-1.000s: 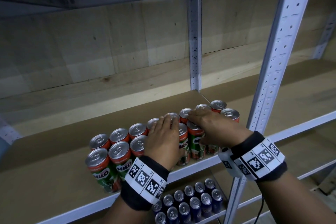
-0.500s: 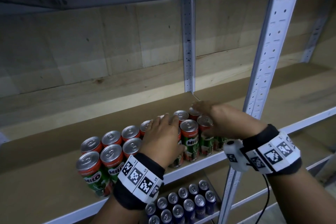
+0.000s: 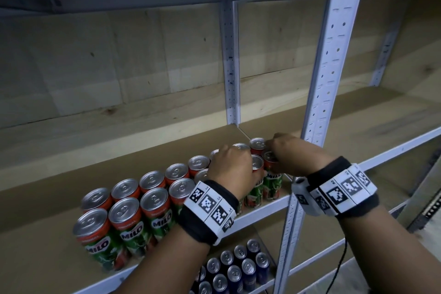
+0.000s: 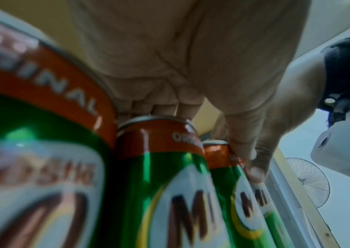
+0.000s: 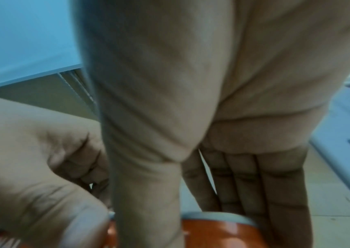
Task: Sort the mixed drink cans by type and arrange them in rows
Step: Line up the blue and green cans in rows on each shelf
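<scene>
The Milo cans point(image 3: 133, 231) are green with an orange-red band at the top, silver lids and a white panel with dark brown letters. The cans on the lower shelf point(image 3: 235, 274) are dark blue with silver lids. The shelf frame point(image 3: 327, 55) is white, its boards point(image 3: 47, 174) pale brown. Both wristbands point(image 3: 210, 208) are black with white panels bearing black square patterns

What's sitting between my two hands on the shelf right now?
In the head view, Milo cans: one silver-topped can stands between the left hand and right hand, at the right end of the front row.
</scene>
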